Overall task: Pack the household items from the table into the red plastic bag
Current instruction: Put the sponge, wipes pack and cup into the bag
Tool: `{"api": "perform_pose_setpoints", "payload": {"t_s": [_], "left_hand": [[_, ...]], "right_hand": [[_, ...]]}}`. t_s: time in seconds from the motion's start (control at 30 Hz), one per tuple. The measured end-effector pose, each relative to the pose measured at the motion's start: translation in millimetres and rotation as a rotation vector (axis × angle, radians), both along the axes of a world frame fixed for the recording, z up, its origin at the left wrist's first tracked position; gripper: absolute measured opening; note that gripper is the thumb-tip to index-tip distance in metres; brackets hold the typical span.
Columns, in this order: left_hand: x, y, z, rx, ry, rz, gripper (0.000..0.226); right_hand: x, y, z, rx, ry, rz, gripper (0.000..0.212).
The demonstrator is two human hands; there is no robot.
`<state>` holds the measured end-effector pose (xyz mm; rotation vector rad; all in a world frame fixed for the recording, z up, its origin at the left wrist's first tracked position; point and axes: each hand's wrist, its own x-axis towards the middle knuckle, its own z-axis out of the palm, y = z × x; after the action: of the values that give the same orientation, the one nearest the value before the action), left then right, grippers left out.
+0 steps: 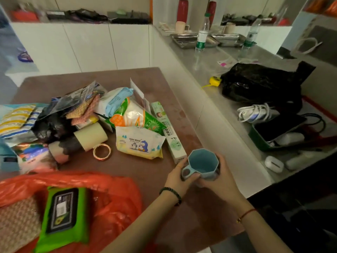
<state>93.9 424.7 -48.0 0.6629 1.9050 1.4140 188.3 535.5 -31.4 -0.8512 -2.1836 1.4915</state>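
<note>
A blue octagonal cup is held upright above the brown table near its right edge. My left hand grips its handle side and my right hand wraps its far side. The red plastic bag lies open at the front left, with a green wipes pack and a patterned cloth on it. A pile of items fills the table's left: a yellow baby wipes pack, a long white-green box, a green-orange packet, a tape ring, and a paper roll.
A steel counter runs along the right, with a black plastic bag, a yellow tape measure, a coiled white cable, a green tray, an earbud case and water bottles. White cabinets stand behind the table.
</note>
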Motion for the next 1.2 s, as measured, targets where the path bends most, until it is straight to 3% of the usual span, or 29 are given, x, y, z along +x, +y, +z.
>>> {"api": "perform_pose_setpoints", "payload": {"t_s": [0.1,0.27,0.37,0.53,0.6,0.67,0.8,0.87,1.07,1.2], "left_hand": [[-5.0,-32.1,31.5,0.126,0.055,0.144,0.043],[-19.2,-126.5,72.7,0.215,0.209,0.37,0.039],[-28.7,-184.7,74.5,0.124,0.212,0.497,0.035],[-44.6,-270.0,64.7,-0.243,0.028,0.533,0.025],[-51.9,-288.5,52.5,-0.349,-0.063,0.491,0.032],[-58.0,-295.0,43.0,-0.456,-0.073,0.444,0.037],[-75.8,-274.6,34.6,-0.436,-0.22,0.423,0.047],[-86.1,-257.4,32.3,-0.422,-0.257,0.391,0.047],[-112.7,-230.5,12.0,-0.44,-0.085,0.342,0.049],[-109.5,-251.9,25.0,-0.403,0.198,0.24,0.045]], "right_hand": [[-10.8,-21.4,34.0,0.018,0.114,0.049,0.085],[-43.7,-101.7,67.3,-0.131,0.23,0.301,0.088],[-63.7,-152.4,55.8,-0.299,0.193,0.467,0.079],[-81.9,-229.2,23.6,-0.528,-0.133,0.603,0.042],[-85.2,-239.5,11.6,-0.372,-0.212,0.526,0.027],[-89.1,-236.0,0.0,-0.076,-0.181,0.364,0.033],[-102.0,-217.2,-12.9,0.586,-0.24,0.228,0.065],[-111.3,-207.8,-13.2,0.776,-0.295,0.173,0.076],[-124.7,-190.3,-2.3,0.942,-0.45,0.066,0.079],[-110.0,-184.9,4.1,0.787,-0.201,0.057,0.051]]}}
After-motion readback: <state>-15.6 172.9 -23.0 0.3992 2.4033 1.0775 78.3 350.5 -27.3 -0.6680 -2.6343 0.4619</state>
